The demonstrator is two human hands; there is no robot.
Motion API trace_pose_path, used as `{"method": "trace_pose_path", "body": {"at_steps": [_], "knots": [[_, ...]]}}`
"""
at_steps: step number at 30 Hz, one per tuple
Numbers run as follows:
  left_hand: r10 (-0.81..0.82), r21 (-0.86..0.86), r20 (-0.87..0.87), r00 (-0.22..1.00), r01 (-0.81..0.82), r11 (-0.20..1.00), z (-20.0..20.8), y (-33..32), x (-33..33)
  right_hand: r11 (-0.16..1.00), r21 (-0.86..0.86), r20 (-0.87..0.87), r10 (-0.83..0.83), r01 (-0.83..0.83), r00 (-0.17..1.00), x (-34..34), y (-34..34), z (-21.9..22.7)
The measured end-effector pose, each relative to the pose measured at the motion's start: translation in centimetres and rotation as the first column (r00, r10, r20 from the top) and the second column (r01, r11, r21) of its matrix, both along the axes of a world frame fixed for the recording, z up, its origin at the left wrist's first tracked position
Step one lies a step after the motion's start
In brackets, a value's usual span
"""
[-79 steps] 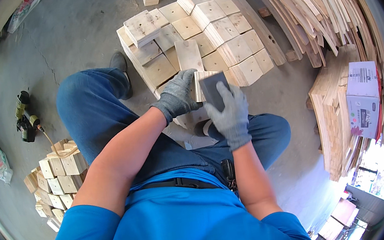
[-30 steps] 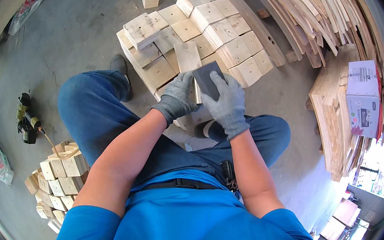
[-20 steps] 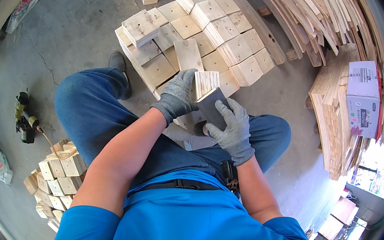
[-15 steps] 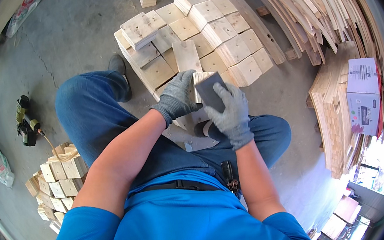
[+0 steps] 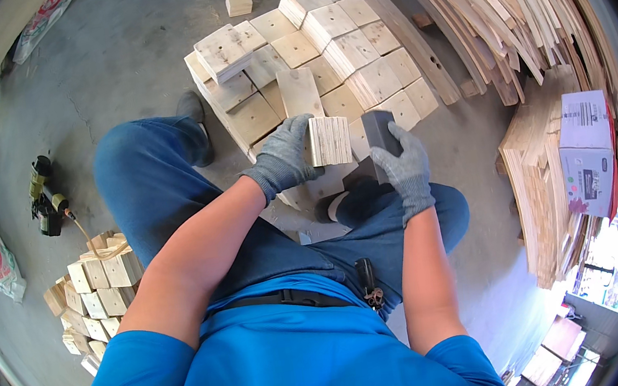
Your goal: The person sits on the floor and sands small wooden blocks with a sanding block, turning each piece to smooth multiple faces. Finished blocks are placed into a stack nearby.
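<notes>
My left hand (image 5: 283, 157), in a grey knit glove, is closed on the left side of a pale wooden block (image 5: 330, 141). The block's layered edge faces up toward me. To its right, my right hand (image 5: 405, 169), gloved the same way, grips a dark grey sanding block (image 5: 379, 132) with the thumb on its near face. A small gap separates the sanding block from the wooden block. Just beyond my hands stands a stack of similar wooden blocks (image 5: 344, 104), with one board (image 5: 300, 92) lying on its near part.
A single block (image 5: 238, 2) sits on the floor beyond the stack. Long boards (image 5: 472, 11) lie at the far right, near a white carton (image 5: 586, 151). More blocks (image 5: 107, 273) are piled at my left, by a tool with a hose (image 5: 46, 198). Plastic bags (image 5: 0, 262) lie farther left.
My right hand has moved right with the sanding block, off the wooden block, whose layered edge now shows fully. My left hand has stayed nearly in place.
</notes>
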State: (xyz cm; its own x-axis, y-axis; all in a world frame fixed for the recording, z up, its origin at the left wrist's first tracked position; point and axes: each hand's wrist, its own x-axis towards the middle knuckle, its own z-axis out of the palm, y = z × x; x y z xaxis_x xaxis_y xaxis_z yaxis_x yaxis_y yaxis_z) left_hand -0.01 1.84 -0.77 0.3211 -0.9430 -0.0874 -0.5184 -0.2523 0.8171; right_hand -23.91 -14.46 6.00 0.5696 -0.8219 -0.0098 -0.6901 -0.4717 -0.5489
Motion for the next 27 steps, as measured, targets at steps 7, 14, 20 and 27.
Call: {"method": "trace_pose_path", "body": {"at_steps": [7, 14, 20, 27], "knots": [[-0.018, 0.067, -0.017, 1.000, 0.020, 0.998, 1.7, -0.2, 0.0, 0.984, 0.101, 0.060, -0.154, 0.147, 0.986, -4.1, 3.4, -2.4], [-0.012, -0.007, 0.026, 1.000, 0.012, 1.000, 1.9, -0.2, 0.0, 0.980, 0.132, 0.056, -0.156, 0.147, 0.986, -3.5, 3.5, -2.8], [-0.091, -0.230, 0.163, 0.982, 0.128, 0.965, 2.1, 0.4, -1.3, 0.982, 0.123, 0.085, -0.153, 0.142, 0.985, -3.3, 3.1, -3.1], [-0.039, -0.423, 0.238, 0.970, 0.140, 0.895, 1.1, 0.1, -1.2, 0.985, 0.111, 0.077, -0.143, 0.134, 0.987, -2.5, 3.1, -2.8]]}}
